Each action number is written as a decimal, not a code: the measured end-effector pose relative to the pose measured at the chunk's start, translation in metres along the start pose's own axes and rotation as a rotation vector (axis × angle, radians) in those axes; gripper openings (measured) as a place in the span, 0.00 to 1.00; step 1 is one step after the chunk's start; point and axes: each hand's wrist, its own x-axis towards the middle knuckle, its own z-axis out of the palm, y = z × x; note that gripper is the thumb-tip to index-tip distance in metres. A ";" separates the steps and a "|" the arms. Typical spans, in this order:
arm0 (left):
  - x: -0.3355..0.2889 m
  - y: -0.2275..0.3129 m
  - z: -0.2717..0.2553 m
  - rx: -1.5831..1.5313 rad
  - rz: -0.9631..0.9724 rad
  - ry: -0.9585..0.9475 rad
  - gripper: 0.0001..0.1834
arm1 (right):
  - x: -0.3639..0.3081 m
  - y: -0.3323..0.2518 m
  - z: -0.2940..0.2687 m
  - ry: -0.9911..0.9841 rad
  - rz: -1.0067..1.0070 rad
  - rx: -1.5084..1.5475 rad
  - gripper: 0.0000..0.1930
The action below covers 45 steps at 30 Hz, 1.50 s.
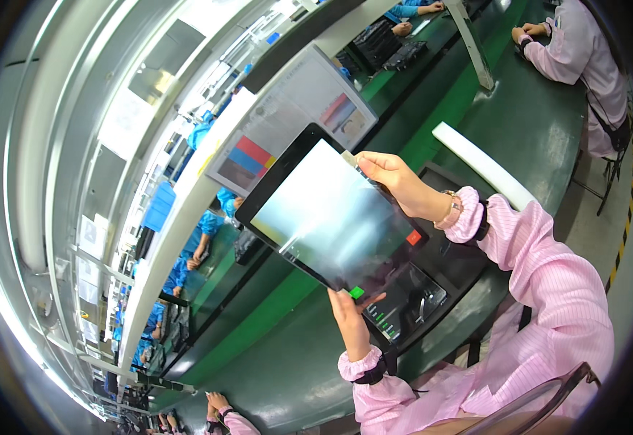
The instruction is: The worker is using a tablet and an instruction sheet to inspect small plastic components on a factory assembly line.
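Note:
A black-framed tablet is held up tilted in front of me, its screen lit with a blurry bright picture, a green square near the lower corner and a red one near the right corner. My left hand grips its lower edge, with the thumb stretched behind the lower corner. On the right edge my right hand is closed round the frame; a small tan piece shows by its fingertips. Underneath, a dark glossy panel with a row of green marks lies on a black tray, partly hidden by the tablet.
A white bar lies on the dark green bench beyond my right hand. Behind the tablet, a sheet board hangs on a pale metal frame. Co-workers sit at upper right, lower left and across the line. A blue bin is at left.

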 end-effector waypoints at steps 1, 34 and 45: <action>0.004 0.000 -0.001 -0.003 -0.079 -0.065 0.22 | 0.008 0.000 0.000 -0.004 -0.019 0.003 0.15; 0.051 -0.016 -0.022 0.251 0.021 0.004 0.13 | 0.054 0.032 -0.015 0.053 0.017 0.030 0.14; 0.018 0.044 0.004 0.095 0.234 0.225 0.21 | -0.050 0.008 0.000 0.045 0.070 0.030 0.13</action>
